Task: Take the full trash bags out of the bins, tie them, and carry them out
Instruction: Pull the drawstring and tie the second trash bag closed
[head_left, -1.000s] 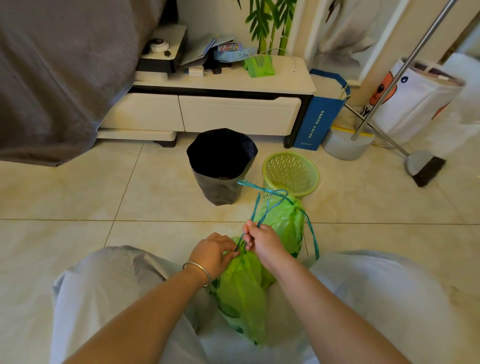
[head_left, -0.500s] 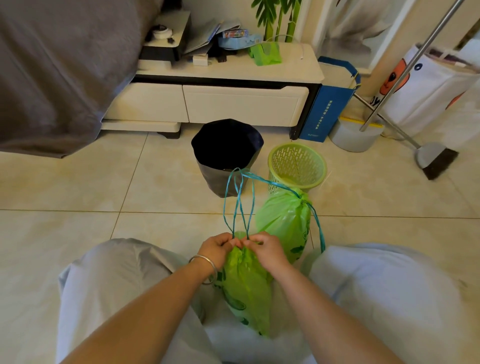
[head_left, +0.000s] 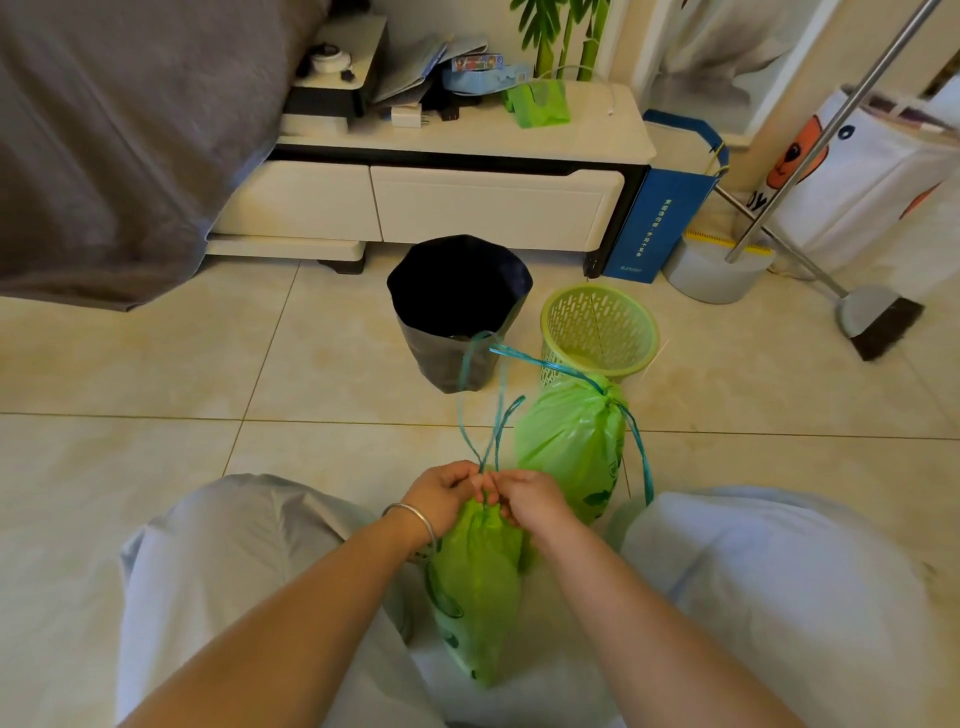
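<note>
**Bag tying in progress at floor level**

Pale glossy floor tiles (head_left: 156, 374) carry the whole scene, with the person low between two light-trousered knees. Nearest, a green trash bag (head_left: 478, 587) hangs between the knees, its neck gathered shut. Left hand (head_left: 447, 493) and right hand (head_left: 530, 496) meet at that neck, each pinched closed on the teal drawstring (head_left: 496, 415), whose loops rise slack above the knuckles. Judged step: tying this bag; the next move calls for crossing the loops and drawing a knot tight without tearing the thin film. Just beyond the right hand a second green bag (head_left: 569, 447) stands on the tiles, already cinched, cords trailing. Farther off sit a black-lined bin (head_left: 457, 312) and an empty green lattice basket (head_left: 597, 327), side by side. Carrying out remains undone.
</note>
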